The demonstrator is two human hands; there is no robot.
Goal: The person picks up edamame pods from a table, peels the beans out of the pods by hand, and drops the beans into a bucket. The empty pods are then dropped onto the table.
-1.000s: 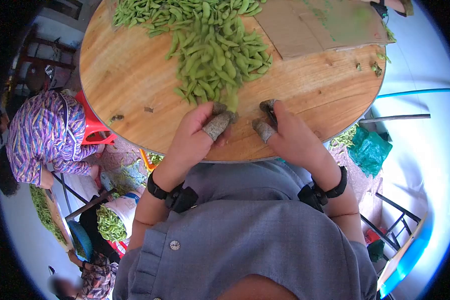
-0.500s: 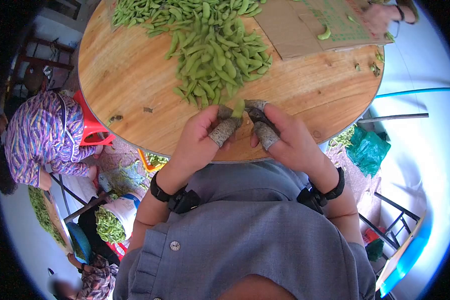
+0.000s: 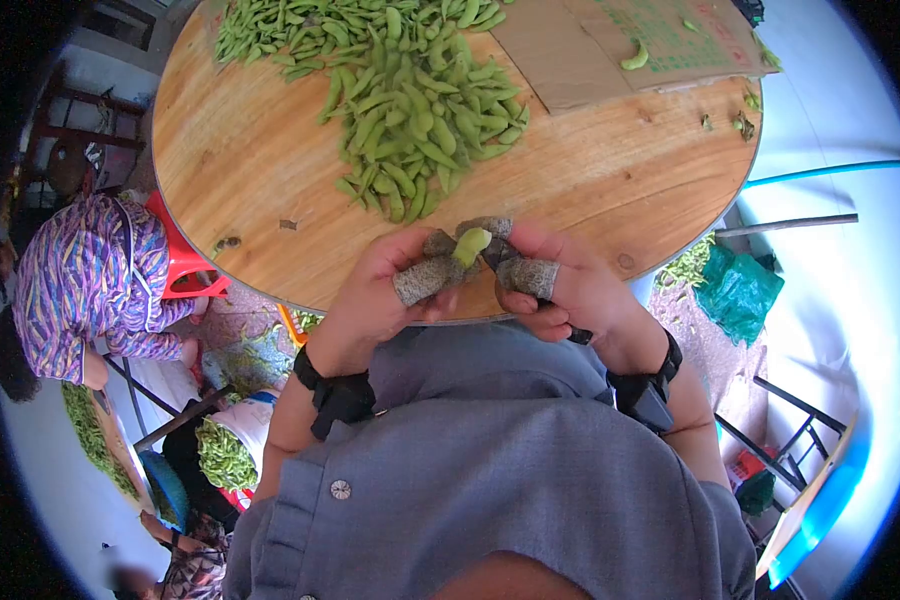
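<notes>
My left hand (image 3: 380, 275), with grey speckled covers on its thumb and finger, pinches a green soybean pod (image 3: 471, 246) near the table's front edge. The pod's pale tip points up between my hands. Close against it, my right hand (image 3: 570, 280) is closed around a small dark tool (image 3: 579, 336), whose black end sticks out below the fingers; its exact kind I cannot tell. Similar grey covers wrap the right thumb and finger. Just beyond my hands lies a big heap of green soybean pods (image 3: 420, 120) on the round wooden table (image 3: 250, 180).
Flattened cardboard (image 3: 570, 70) with a single pod on it lies at the table's far right. A person in a patterned top (image 3: 90, 280) sits at left by a red stool (image 3: 178, 250). Below is a white bucket (image 3: 255, 430) of pods. At right is a green plastic bag (image 3: 740, 295).
My right hand has turned, showing the tool's black end below the fingers. The pod tilts lower between my hands. Another person's hand has left the cardboard at upper right.
</notes>
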